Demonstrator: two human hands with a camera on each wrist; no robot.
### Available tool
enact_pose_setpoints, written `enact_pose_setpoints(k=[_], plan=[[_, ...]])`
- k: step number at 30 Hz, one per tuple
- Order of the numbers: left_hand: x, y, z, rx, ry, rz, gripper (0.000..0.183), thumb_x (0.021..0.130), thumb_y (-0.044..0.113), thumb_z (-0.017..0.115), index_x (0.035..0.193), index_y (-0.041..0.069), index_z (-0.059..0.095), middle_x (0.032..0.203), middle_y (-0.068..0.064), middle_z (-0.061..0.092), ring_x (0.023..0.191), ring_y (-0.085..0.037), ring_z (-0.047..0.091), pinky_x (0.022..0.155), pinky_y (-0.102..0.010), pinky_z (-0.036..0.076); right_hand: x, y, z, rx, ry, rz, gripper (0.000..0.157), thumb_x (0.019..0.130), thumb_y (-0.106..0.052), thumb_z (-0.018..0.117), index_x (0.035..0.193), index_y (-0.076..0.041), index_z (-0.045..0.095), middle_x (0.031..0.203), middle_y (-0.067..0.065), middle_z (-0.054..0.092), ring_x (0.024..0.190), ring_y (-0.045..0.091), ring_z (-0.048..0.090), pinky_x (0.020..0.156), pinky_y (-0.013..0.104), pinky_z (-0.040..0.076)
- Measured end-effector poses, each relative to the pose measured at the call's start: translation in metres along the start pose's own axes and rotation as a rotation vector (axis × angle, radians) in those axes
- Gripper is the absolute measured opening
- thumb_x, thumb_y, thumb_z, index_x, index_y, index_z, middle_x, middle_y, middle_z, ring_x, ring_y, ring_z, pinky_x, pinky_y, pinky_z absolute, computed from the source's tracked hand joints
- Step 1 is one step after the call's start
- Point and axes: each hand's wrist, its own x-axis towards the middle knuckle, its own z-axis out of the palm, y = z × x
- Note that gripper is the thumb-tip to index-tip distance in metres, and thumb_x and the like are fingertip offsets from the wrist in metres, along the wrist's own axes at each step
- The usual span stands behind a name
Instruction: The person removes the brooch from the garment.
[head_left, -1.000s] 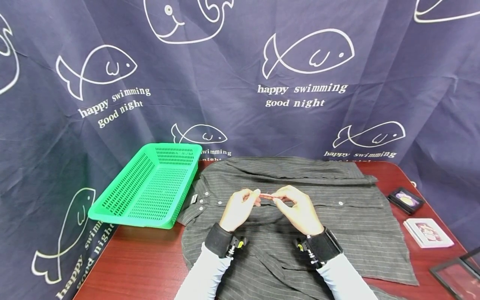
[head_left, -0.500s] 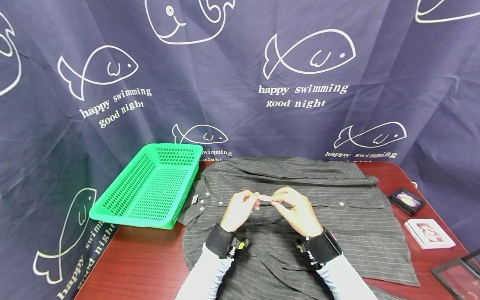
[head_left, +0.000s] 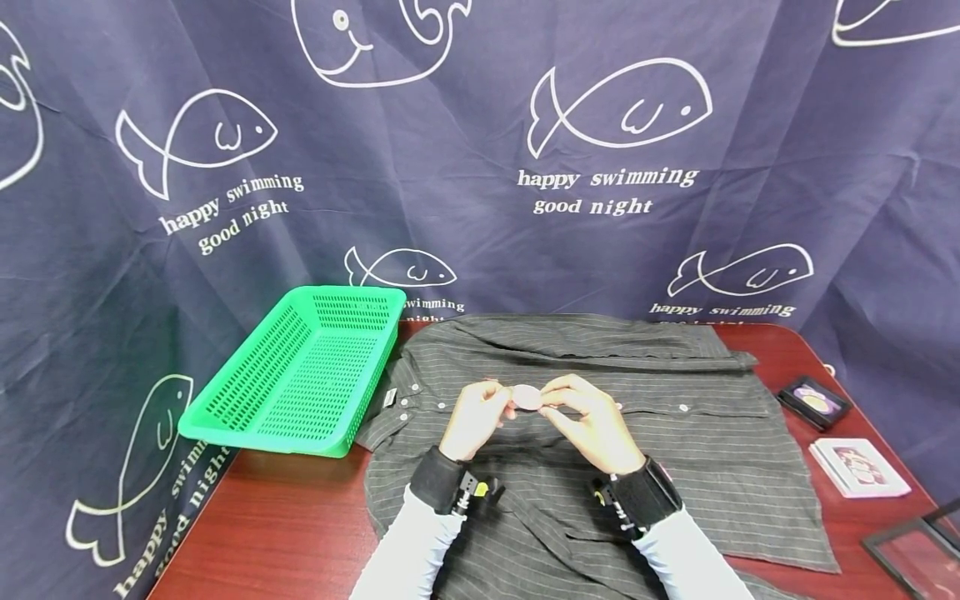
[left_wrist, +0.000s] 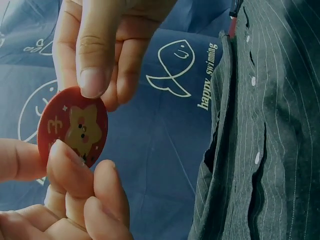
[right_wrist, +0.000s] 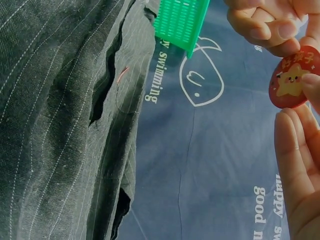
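Observation:
A small round badge [head_left: 527, 397] is held above a dark grey pinstriped shirt [head_left: 697, 458]. Its pale side shows in the head view. From the left wrist, the badge's red face [left_wrist: 84, 125] shows a yellow smiling star and lettering. My left hand [head_left: 474, 419] pinches one edge between thumb and finger. At the opposite edge, my right hand [head_left: 596, 423] grips it with the thumb on the printed side. Both hands [right_wrist: 300, 155] meet around the badge [right_wrist: 287, 87] in the right wrist view, where the picture reaches the frame's edge.
A green plastic basket [head_left: 347, 446] stands at the left of the red-brown table [head_left: 277, 517]. Along the right side lie a black case [head_left: 812, 402] with a purple picture, a white square stack [head_left: 858, 467] and a dark-edged clear frame [head_left: 892, 546]. A printed curtain [head_left: 480, 167] hangs behind.
The badge has tilted between my fingers: a thin reddish edge showed at first, then a narrow pale strip, now a wider pale face. Both hands stay nearly in place.

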Motion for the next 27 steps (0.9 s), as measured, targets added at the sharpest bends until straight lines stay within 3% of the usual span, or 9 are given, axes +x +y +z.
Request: enact_pose_setpoints(k=[7, 11, 16, 19, 22, 27], plan=[[-0.002, 0.004, -0.001, -0.021, 0.017, 0.021, 0.022, 0.092, 0.004, 0.055, 0.078, -0.01, 0.063, 0.07, -0.024, 0.065, 0.058, -0.003, 0.054, 0.054, -0.021, 0.048, 0.003, -0.003, -0.007, 0.035, -0.005, 0.062, 0.028, 0.07, 0.013, 0.078, 0.092, -0.004, 0.073, 0.095, 0.012, 0.069, 0.084, 0.021, 0.065, 0.077, 0.015, 0.051], [-0.002, 0.003, -0.002, -0.015, 0.008, 0.039, 0.018, 0.09, 0.004, 0.056, 0.08, -0.008, 0.064, 0.071, -0.024, 0.066, 0.058, -0.004, 0.054, 0.055, -0.019, 0.046, 0.011, -0.018, -0.018, 0.091, 0.031, 0.114, 0.026, 0.072, 0.018, 0.074, 0.093, 0.002, 0.072, 0.095, 0.017, 0.068, 0.083, 0.016, 0.066, 0.077, 0.016, 0.053], [-0.006, 0.013, -0.004, 0.051, -0.039, 0.088, 0.016, 0.091, 0.001, 0.055, 0.084, -0.006, 0.068, 0.074, -0.024, 0.068, 0.058, -0.003, 0.052, 0.057, -0.017, 0.043, 0.023, -0.038, -0.03, 0.116, 0.071, 0.186, 0.022, 0.076, 0.019, 0.069, 0.094, 0.006, 0.07, 0.094, 0.02, 0.067, 0.086, 0.004, 0.065, 0.079, 0.014, 0.053], [-0.006, 0.013, -0.005, 0.107, -0.069, 0.146, 0.017, 0.092, 0.002, 0.054, 0.085, -0.004, 0.069, 0.076, -0.022, 0.07, 0.06, -0.004, 0.05, 0.058, -0.016, 0.041, 0.023, -0.035, -0.031, 0.146, 0.075, 0.263, 0.021, 0.079, 0.017, 0.068, 0.098, 0.008, 0.069, 0.096, 0.022, 0.068, 0.089, -0.002, 0.063, 0.079, 0.012, 0.052], [-0.005, 0.009, -0.006, 0.144, -0.084, 0.22, 0.017, 0.093, 0.005, 0.055, 0.085, -0.001, 0.069, 0.076, -0.017, 0.071, 0.063, -0.012, 0.057, 0.062, -0.017, 0.042, 0.019, -0.024, -0.03, 0.174, 0.068, 0.339, 0.022, 0.083, 0.012, 0.068, 0.104, 0.005, 0.07, 0.101, 0.021, 0.069, 0.091, -0.005, 0.062, 0.08, 0.011, 0.051], [-0.004, 0.004, -0.007, 0.17, -0.101, 0.292, 0.016, 0.096, 0.012, 0.058, 0.087, 0.004, 0.069, 0.078, -0.012, 0.072, 0.073, -0.03, 0.065, 0.067, -0.019, 0.045, 0.017, -0.016, -0.029, 0.204, 0.036, 0.427, 0.022, 0.088, -0.001, 0.069, 0.11, -0.003, 0.07, 0.105, 0.016, 0.072, 0.092, 0.002, 0.066, 0.081, 0.012, 0.051]])
